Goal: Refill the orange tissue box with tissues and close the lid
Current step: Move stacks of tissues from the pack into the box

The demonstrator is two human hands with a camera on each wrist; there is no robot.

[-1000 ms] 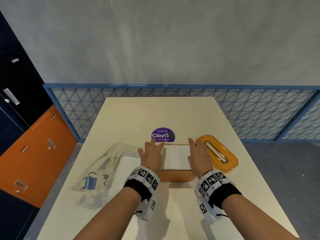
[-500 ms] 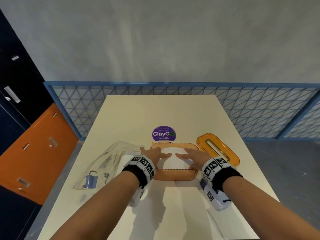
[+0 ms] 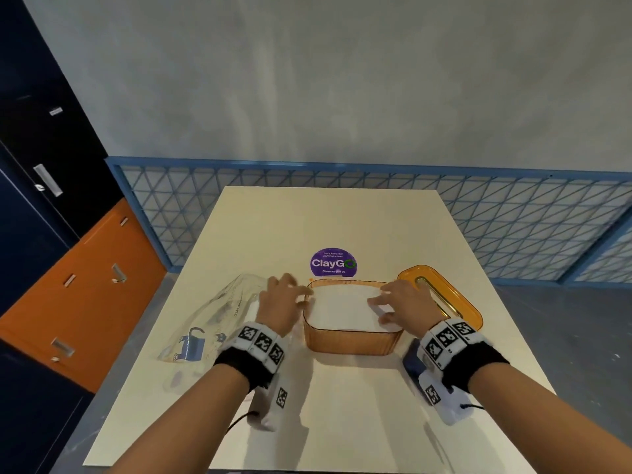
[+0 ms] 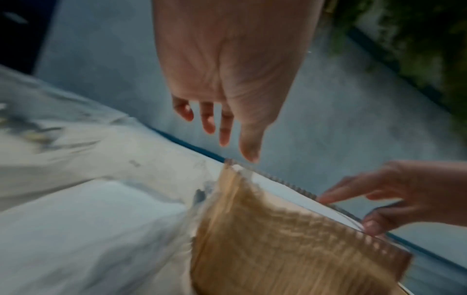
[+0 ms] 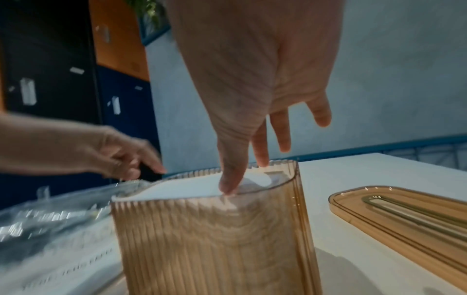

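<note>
The ribbed orange tissue box (image 3: 352,342) (image 5: 215,239) (image 4: 278,249) stands open in the middle of the table, filled with a white stack of tissues (image 3: 342,307) (image 5: 192,187). My right hand (image 3: 400,299) (image 5: 252,99) is spread over the box's right end, thumb and a finger pressing the tissues down. My left hand (image 3: 282,297) (image 4: 227,79) hovers with relaxed fingers just left of the box rim, holding nothing. The orange lid (image 3: 441,301) (image 5: 404,215), with its long slot, lies flat on the table right of the box.
An empty clear plastic tissue wrapper (image 3: 212,323) (image 4: 76,159) lies left of the box. A purple round sticker (image 3: 333,263) is on the cream table (image 3: 342,217) behind it. Dark and orange lockers (image 3: 68,268) stand at the left; a blue mesh fence (image 3: 513,227) lies beyond.
Both hands came off the top of the tissues and drew apart; the left moved out past the box's left rim, the right slid to the right end. The head view shifted slightly.
</note>
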